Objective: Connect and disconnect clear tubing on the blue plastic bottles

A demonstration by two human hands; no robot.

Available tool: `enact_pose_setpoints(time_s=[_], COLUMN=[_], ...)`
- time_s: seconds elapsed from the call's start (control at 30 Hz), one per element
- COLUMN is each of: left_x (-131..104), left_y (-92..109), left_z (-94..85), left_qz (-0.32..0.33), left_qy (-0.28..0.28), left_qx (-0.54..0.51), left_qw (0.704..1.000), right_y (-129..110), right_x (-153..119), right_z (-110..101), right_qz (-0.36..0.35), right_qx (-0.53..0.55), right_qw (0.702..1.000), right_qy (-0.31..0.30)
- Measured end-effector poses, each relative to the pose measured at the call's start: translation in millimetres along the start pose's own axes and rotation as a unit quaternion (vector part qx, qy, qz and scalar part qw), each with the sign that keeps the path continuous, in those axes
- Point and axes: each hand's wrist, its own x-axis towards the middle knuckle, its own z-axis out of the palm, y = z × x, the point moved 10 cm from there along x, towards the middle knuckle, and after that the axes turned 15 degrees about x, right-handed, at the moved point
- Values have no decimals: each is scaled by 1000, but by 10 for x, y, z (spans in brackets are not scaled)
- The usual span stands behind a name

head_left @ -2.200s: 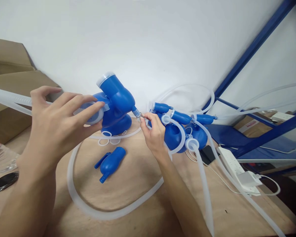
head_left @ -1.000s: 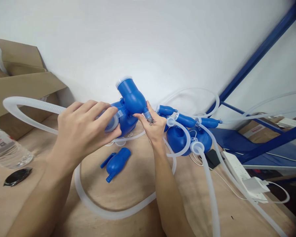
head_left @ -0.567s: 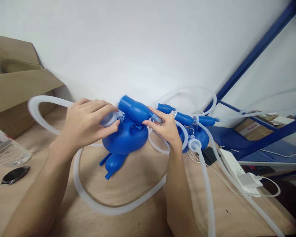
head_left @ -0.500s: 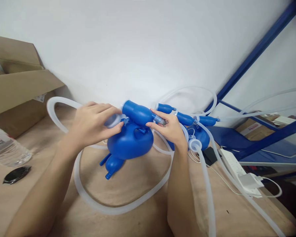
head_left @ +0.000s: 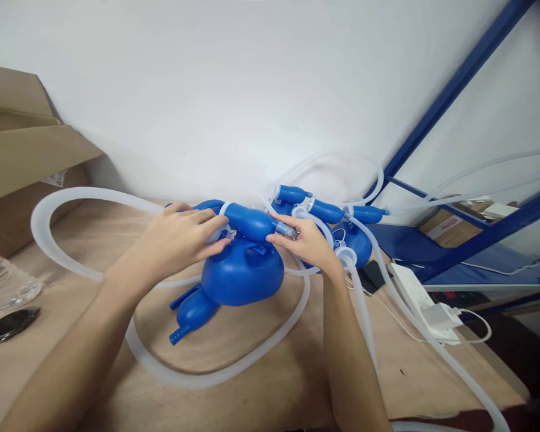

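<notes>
Blue bottle point(head_left: 243, 279) is held low over the desk point(head_left: 261, 402), its bulb-shaped attachment point(head_left: 251, 223), slanted two seconds ago, now nearly level, likely steadying the work; left hand point(head_left: 175, 237) clamps the translucent cap point(head_left: 215, 233), right hand point(head_left: 312, 243) the clear nozzle point(head_left: 283, 228).

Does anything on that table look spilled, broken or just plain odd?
No spill or damage shows. One mild oddity: the lower blue bulb lies partly hidden behind the blue vessel, its end bare, while the upper blue bulb has a clear tip. A white hose at right runs over the front edge of the table.
</notes>
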Motion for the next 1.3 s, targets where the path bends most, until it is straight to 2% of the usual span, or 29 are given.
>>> enact_pose_setpoints(time_s=[0.2,0.37,0.5,0.57,0.73,0.87,1.0,1.1,1.3], left_x=[39,51,67,79,121,178,243,260,263], left_y=[-232,-246,-204,-167,-22,61,124,100,46], left_z=[283,387,473,486,436,413,474,490,447], left_qz=[-37,-105,-118,-110,-66,-57,-45,-51,-57], left_qy=[-21,-41,-100,-114,-86,-72,-109,-128,-126], left_qx=[-52,-38,-22,-24,-6,24,18,16,22], left_qw=[998,993,988,987,994,995,993,990,990], right_y=[-61,-136,-168,-175,-214,-241,-223,-184,-139], right_x=[62,124,110,100,83,80,63,55,23], right_z=[139,364,431,452,487,517,511,503,529], right_qz=[-19,-70,-141,-172,-215,-217,-227,-245,-292], right_qx=[2,-24,-57,-82,-116,-130,-144,-182,-249], right_qw=[999,996,986,980,967,967,963,952,917], right_qy=[43,50,60,63,67,30,8,31,105])
